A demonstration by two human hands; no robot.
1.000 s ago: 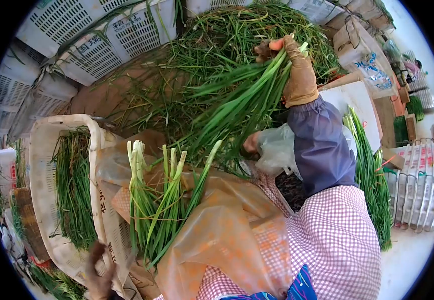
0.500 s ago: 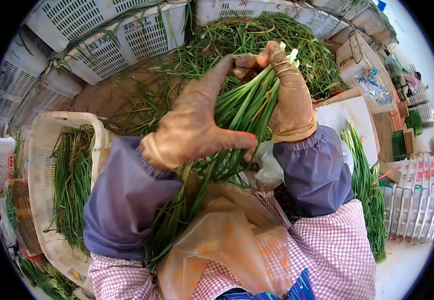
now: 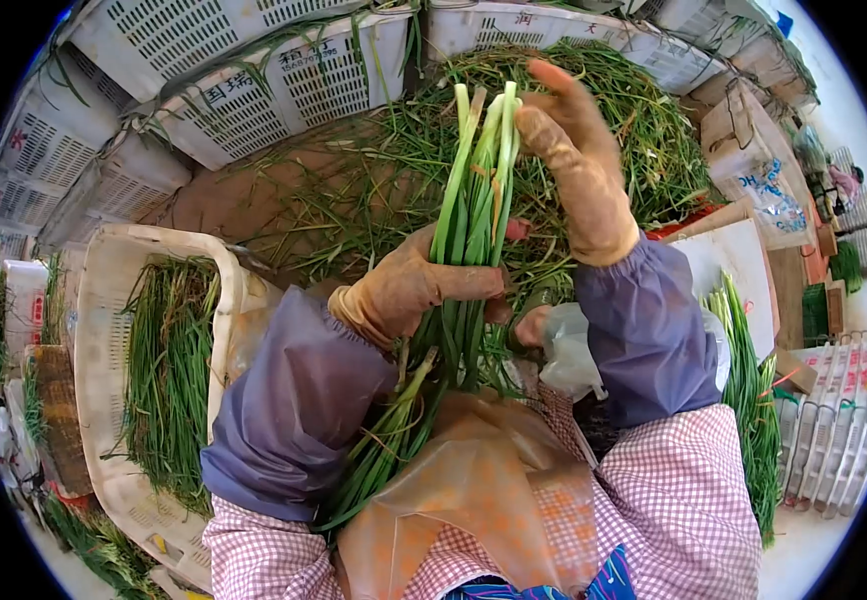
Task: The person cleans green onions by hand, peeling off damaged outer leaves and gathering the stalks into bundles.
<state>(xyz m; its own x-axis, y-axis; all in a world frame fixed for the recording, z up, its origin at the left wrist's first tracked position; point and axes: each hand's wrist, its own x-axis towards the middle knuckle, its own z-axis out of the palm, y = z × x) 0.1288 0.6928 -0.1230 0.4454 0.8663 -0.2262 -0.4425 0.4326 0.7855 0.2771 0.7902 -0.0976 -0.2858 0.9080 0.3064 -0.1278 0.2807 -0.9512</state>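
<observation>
A bunch of green stalks [image 3: 478,190] stands upright in front of me, its pale ends at the top. My left hand [image 3: 424,285], in a brown glove, is wrapped round the middle of it. Just right of the pale ends is my right hand [image 3: 579,150], gloved with bare fingertips, its fingers apart and slightly blurred; it holds nothing. More loose stalks [image 3: 389,440] lie on the clear orange-patterned apron [image 3: 484,470] over my lap, partly behind my left forearm.
On the left, a white crate [image 3: 149,240] holds green stalks. A heap of trimmings [image 3: 644,140] covers the floor ahead, with white slatted crates [image 3: 284,95] behind it. Another bundle [image 3: 749,390] lies at my right beside a white board [image 3: 734,265].
My left hand has come from the lower left and closed round the bunch. My right hand has let go and opened. The bunch now stands upright instead of slanting.
</observation>
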